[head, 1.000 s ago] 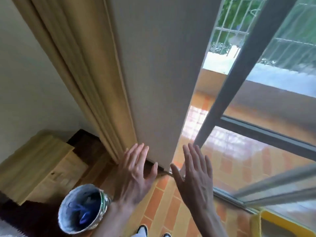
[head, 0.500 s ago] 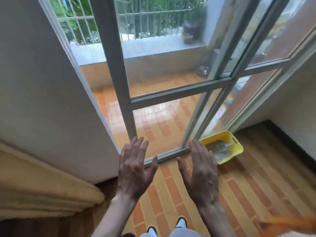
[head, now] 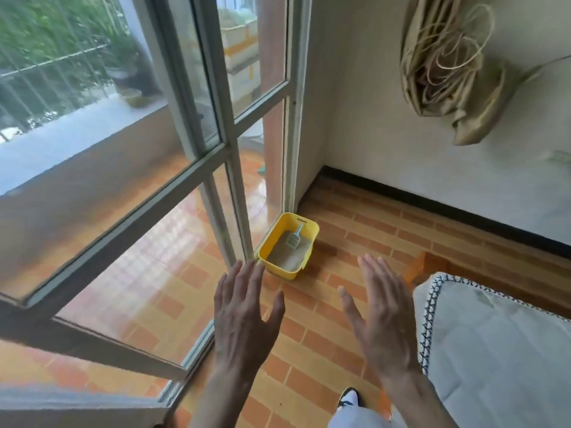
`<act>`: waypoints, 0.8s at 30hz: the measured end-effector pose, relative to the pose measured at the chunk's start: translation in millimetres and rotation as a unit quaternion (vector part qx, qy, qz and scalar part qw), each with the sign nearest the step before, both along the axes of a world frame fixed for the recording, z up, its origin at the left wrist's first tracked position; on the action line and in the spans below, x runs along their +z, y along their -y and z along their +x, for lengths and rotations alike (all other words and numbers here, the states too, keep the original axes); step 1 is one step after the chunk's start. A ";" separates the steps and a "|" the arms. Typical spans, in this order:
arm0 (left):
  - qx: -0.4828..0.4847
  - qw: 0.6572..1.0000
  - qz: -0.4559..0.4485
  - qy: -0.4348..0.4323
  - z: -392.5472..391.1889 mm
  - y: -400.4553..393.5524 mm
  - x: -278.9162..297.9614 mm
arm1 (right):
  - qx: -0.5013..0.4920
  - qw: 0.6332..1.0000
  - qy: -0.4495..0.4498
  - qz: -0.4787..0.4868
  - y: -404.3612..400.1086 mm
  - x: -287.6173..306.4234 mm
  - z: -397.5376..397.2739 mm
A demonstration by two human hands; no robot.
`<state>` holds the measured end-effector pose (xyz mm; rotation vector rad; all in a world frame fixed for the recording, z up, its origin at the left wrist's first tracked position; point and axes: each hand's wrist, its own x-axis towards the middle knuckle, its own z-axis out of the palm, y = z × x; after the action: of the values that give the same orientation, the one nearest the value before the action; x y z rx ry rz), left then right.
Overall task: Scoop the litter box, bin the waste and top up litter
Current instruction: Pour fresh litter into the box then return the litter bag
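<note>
A yellow litter box [head: 311, 227] stands on the orange tiled floor in the corner beside the glass door frame. Grey litter [head: 285, 259] covers its bottom. A pale blue scoop [head: 294, 239] lies in it with its handle toward the far end. My left hand [head: 242, 313] is held out flat with fingers spread, its fingertips just short of the box's near left corner in the picture. My right hand [head: 381, 313] is also open and empty, to the right of the box and nearer to me. Neither hand touches anything.
A glass door with grey frames [head: 216, 125] runs along the left. A white wall with a black skirting [head: 432, 208] closes the right side. A pale cushion with dark stitching [head: 494, 350] fills the lower right. A bundled beige curtain [head: 445, 66] hangs at the upper right.
The view has swung right, away from the curtain and the bucket with a blue liner. The yellow litter box has come into the middle of view. Both hands stay open and raised.
</note>
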<state>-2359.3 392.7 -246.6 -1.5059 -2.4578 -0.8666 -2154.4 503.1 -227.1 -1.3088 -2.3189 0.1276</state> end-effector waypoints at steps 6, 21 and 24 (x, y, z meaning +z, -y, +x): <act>-0.085 0.996 -0.001 -0.007 39.6 -84.5 3.5 | -0.100 0.995 -0.009 -0.009 -52.9 2.6 58.2; -0.185 0.982 -0.021 -0.024 153.6 -282.8 21.5 | -0.191 0.979 -0.066 -0.002 -212.4 -5.8 183.2; -0.193 0.981 -0.021 -0.030 170.4 -320.3 24.0 | -0.198 0.979 -0.056 -0.005 -245.4 -5.8 196.8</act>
<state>-2188.9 712.9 -222.6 -2.0335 -2.1877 -0.8124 -1957.6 748.5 -233.0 -1.6926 -1.9238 0.0791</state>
